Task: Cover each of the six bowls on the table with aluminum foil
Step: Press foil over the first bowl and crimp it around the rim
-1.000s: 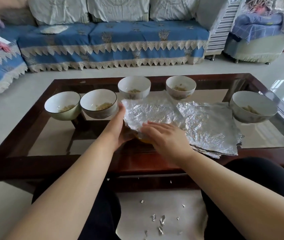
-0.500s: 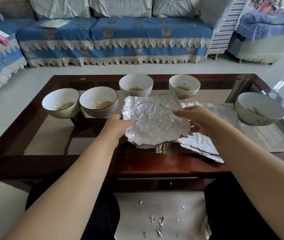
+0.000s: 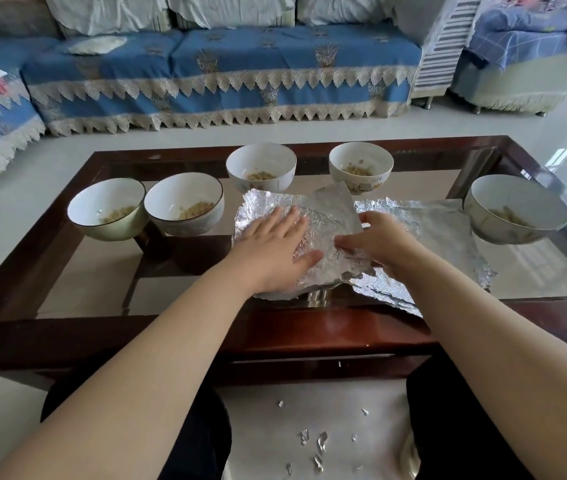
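1. We see the left hand (image 3: 276, 252) lying flat, fingers straight and spread, pressing down on the top foil sheet (image 3: 330, 216) that drapes over the nearest bowl; that bowl is hidden beneath the sheet, at the near middle of the table (image 3: 309, 336).
2. The right hand (image 3: 384, 242) meets the sheet from its right edge, fingers curled and pinching the foil there; how far the thumb reaches under we cannot tell.
3. The deciding relation: the covered bowl sits directly under the left palm, between the two hands, so we judge that the next move folds the loose edges downward round the rim. The left hand is the nearer one.
4. The far right corner of the sheet stands up toward the far right bowl (image 3: 361, 168). The spare foil stack (image 3: 444, 233) lies just to the right, partly under the right hand.
5. Five bowls stand uncovered: left bowl (image 3: 107, 209), second bowl (image 3: 185, 204), far middle bowl (image 3: 261, 168), the far right bowl, and right bowl (image 3: 515, 209).
6. Against the frame half a second earlier, the left hand has moved from the sheet's left edge onto its top, and the sheet, then held raised, is now pressed down.
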Demonstrator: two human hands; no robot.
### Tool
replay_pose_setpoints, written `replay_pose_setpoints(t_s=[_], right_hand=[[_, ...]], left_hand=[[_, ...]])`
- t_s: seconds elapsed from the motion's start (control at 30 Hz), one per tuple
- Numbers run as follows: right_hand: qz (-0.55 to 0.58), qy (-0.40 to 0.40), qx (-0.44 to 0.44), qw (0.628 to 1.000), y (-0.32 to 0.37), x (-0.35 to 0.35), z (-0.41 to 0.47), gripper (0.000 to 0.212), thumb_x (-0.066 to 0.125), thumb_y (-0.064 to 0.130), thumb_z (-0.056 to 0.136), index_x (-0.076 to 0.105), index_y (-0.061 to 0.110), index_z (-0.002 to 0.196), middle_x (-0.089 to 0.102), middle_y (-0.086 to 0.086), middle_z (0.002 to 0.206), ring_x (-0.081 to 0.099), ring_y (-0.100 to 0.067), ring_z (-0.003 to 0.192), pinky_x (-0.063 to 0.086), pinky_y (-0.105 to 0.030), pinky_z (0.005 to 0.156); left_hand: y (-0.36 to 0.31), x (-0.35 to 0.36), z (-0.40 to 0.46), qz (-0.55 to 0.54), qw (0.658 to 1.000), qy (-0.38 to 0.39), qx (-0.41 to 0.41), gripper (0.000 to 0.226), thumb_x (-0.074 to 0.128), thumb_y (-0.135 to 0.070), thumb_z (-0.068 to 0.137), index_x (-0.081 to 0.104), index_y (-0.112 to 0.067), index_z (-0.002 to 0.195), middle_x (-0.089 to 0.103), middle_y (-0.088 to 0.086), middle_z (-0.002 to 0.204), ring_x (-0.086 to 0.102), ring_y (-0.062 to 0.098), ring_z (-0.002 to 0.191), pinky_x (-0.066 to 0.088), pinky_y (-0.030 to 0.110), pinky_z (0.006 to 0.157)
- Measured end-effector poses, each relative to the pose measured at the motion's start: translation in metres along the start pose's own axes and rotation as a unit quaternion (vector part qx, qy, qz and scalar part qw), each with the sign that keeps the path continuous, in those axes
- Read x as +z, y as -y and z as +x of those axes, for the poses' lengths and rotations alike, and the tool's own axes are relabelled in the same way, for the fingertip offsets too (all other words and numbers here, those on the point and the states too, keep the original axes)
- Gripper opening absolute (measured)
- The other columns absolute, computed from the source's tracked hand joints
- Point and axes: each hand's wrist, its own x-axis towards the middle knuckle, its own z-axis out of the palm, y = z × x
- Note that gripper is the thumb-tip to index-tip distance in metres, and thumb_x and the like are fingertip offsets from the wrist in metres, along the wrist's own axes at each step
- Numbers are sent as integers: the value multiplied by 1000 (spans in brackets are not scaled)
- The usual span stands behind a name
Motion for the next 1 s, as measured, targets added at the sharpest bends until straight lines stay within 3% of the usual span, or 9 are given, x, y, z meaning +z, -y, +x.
replay_pose_setpoints(t_s=[0.1, 0.23, 0.37, 0.43, 0.5, 0.6, 0.67, 0.8, 1.0], right_hand=[[-35, -9, -23, 999, -1, 2, 5, 44, 77, 13, 80, 49, 16, 114, 69, -8, 97, 67, -18, 68, 46, -22, 44], [-86, -31, -42, 995, -6, 3, 11, 69, 80, 19, 77, 41, 13, 134, 66, -11, 113, 68, -27, 85, 55, -36, 63], [-109, -41, -52, 992, -8, 2, 12, 74, 77, 21, 82, 33, 16, 140, 64, -13, 113, 67, -28, 73, 44, -29, 43], [-126, -45, -56, 989, -5, 1, 6, 75, 74, 22, 84, 29, 17, 144, 59, -11, 118, 66, -26, 76, 48, -27, 45], [-241, -81, -125, 959, -6, -1, 0, 75, 69, 25, 87, 26, 17, 148, 48, -11, 135, 58, -29, 110, 55, -36, 77], [-372, -148, -366, 840, 3, -2, -3, 58, 58, 18, 94, 36, 11, 147, 39, -9, 151, 34, -28, 140, 33, -46, 114], [-395, -68, -431, 808, 15, 2, 5, 47, 49, 10, 97, 43, 13, 144, 37, -3, 153, 25, -21, 146, 23, -44, 119], [-494, 107, -340, 793, 18, 23, 20, 55, 36, 9, 100, 22, 15, 153, 11, -3, 162, 3, -15, 150, 4, -32, 122], [-532, 96, -312, 781, -1, 33, 23, 57, 21, 31, 105, 0, 11, 154, -7, -6, 162, -10, -15, 149, -6, -28, 119]], left_hand=[[3, 8, 0, 12, 1000, -5, -10, 91, 3, -79, 84, -9, -28, 159, -23, -1, 164, -22, 20, 150, -9, 44, 123], [2, 11, 0, 15, 1000, -20, -13, 98, -2, -83, 76, -6, -29, 159, -21, 0, 164, -21, 22, 151, -9, 45, 123], [2, 12, 3, 20, 999, -27, -11, 99, -2, -84, 76, -5, -29, 159, -20, 2, 165, -20, 23, 151, -8, 46, 123], [1, 12, 3, 22, 999, -30, -11, 100, -2, -83, 76, -5, -28, 159, -19, 3, 165, -20, 23, 151, -7, 46, 123], [0, 12, 2, 22, 999, -32, -9, 102, -5, -83, 74, -4, -27, 159, -18, 4, 165, -19, 24, 151, -7, 47, 123], [0, 14, 1, 21, 999, -35, -7, 99, -8, -80, 77, -4, -25, 159, -17, 6, 165, -18, 25, 152, -6, 48, 123], [-1, 14, 1, 22, 999, -33, -9, 89, -6, -74, 85, -6, -24, 159, -17, 7, 165, -19, 25, 151, -6, 47, 123], [-3, 13, 0, 15, 998, -57, -7, 64, 10, -52, 103, 3, -23, 160, -11, 8, 166, -14, 26, 152, -7, 44, 123], [-2, 9, 3, -45, 998, -49, -21, 55, 19, -37, 105, 20, -22, 157, -12, 7, 166, -15, 19, 152, -9, 42, 123]])
